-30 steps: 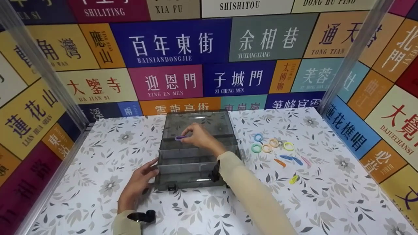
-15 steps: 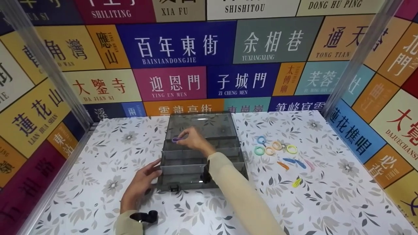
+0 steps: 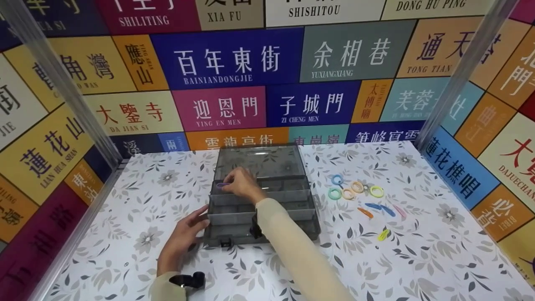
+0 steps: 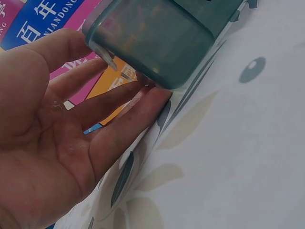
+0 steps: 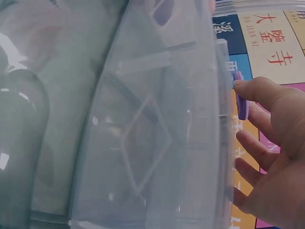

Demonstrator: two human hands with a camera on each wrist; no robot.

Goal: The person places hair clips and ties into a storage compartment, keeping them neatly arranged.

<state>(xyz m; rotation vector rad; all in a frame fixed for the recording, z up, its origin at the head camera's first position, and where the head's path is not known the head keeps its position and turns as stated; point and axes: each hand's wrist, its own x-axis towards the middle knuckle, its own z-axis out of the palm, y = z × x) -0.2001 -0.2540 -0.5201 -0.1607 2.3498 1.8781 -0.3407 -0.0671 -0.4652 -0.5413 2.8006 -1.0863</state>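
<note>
A grey see-through plastic organizer box (image 3: 238,218) sits mid-table, divided into long rows, its lid (image 3: 267,161) folded back toward the wall. Between thumb and index finger, my right hand (image 3: 244,184) pinches a purple hair tie (image 5: 241,95) over the left end of the rear row. In the right wrist view, its other fingers spread apart beside a clear divider wall (image 5: 152,124). My left hand (image 3: 186,232) rests against the box's left side with fingers extended. The left wrist view shows those fingertips right at the box's lower corner (image 4: 152,43).
Right of the box lie several hair ties, including a green one (image 3: 335,193) and a yellow one (image 3: 376,192). Nearer are hair clips: orange (image 3: 365,212), blue (image 3: 380,208), pink (image 3: 400,211) and yellow (image 3: 383,235). Sign-printed walls enclose the floral-covered table (image 3: 418,259).
My right hand, with the purple hair tie, has moved slightly left and lower over the rear row. My left hand stays at the box's side; the head view has shifted a little.
</note>
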